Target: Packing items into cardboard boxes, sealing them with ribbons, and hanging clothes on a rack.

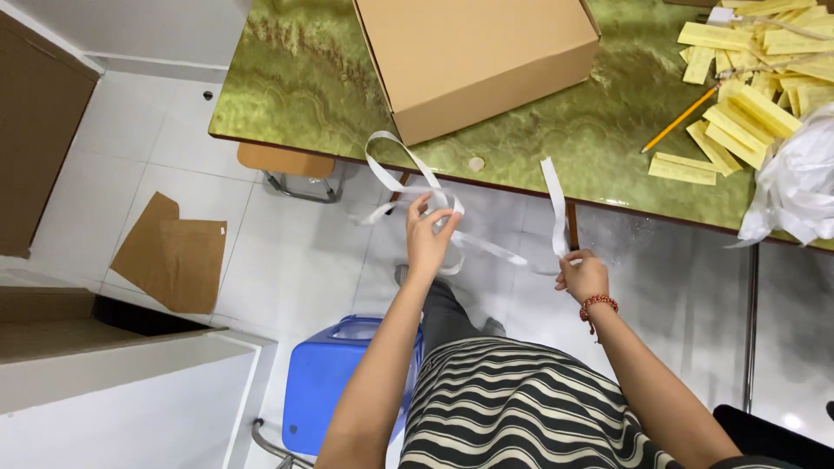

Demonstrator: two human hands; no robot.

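Note:
My left hand [429, 236] pinches a long white paper strip [486, 247] that loops up toward the table edge and trails down. My right hand [584, 276], with a red bead bracelet on the wrist, grips the same strip farther along, where one end sticks upward. Both hands hover below the front edge of the green marbled table [304, 87], above the white tiled floor. A closed brown cardboard box [473, 56] rests on the table just beyond my left hand.
Yellow paper slips [747, 87] and a yellow pencil [679, 120] lie on the table's right side beside a heap of white strips [795, 187]. A blue stool [326, 382] stands under me. Cardboard scraps [174, 252] lie on the floor; an open carton [87, 326] sits left.

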